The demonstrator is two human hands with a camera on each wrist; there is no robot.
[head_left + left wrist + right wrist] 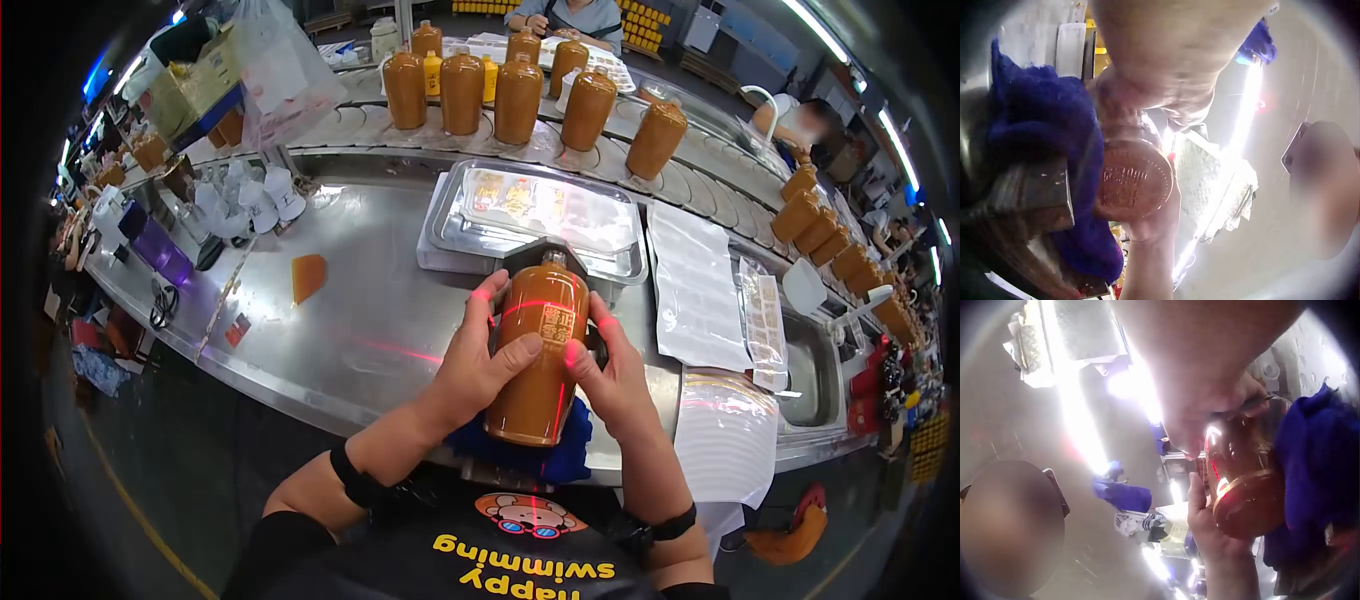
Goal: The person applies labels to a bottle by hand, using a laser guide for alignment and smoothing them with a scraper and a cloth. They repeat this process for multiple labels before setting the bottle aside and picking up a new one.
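A glossy brown bottle [535,375] leans back between both hands, its neck pointing away and its front bearing a square of gold characters. My left hand [472,362] grips its left side, thumb across the front. From the other side my right hand [616,382] holds it, thumb also on the front face. Red laser lines cross the bottle and the fingers. Behind its neck stands a dark angular holder [590,268]. A blue cloth [574,440] lies beneath. Raised marks show on the bottle's round base [1138,184] in the left wrist view.
Behind the holder sits a clear-lidded metal tray [545,205] with printed labels. Several brown bottles [462,95] line the curved conveyor [700,200]. White sheets [695,285] and a sink [815,375] are at right. An orange piece [308,277] and a purple bottle [155,245] are left.
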